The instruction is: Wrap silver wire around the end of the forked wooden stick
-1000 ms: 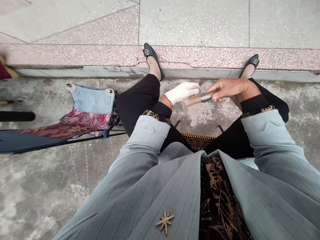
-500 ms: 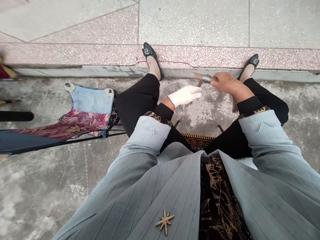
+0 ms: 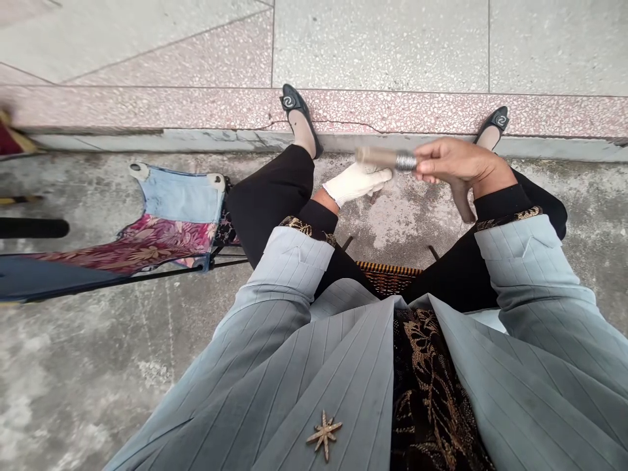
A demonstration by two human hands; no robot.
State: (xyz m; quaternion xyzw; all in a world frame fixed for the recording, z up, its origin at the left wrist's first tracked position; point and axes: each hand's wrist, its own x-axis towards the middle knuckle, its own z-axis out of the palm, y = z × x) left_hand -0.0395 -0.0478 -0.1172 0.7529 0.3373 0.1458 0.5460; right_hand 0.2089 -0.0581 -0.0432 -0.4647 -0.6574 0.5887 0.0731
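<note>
Right hand [image 3: 458, 160]: bare fingers clenched round one end of a wire-wrapped stick [image 3: 380, 157]. Stick's free end blurred, apparently swinging, just over the gloved left hand [image 3: 354, 184]; contact unclear. Gloved fingers partly curled; cannot tell whether they grasp anything.

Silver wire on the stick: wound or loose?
Wound. The silver wire shows as a close band around the brown stick, beside the right hand's fingers. Blur hides any loose end; cannot tell.
</note>
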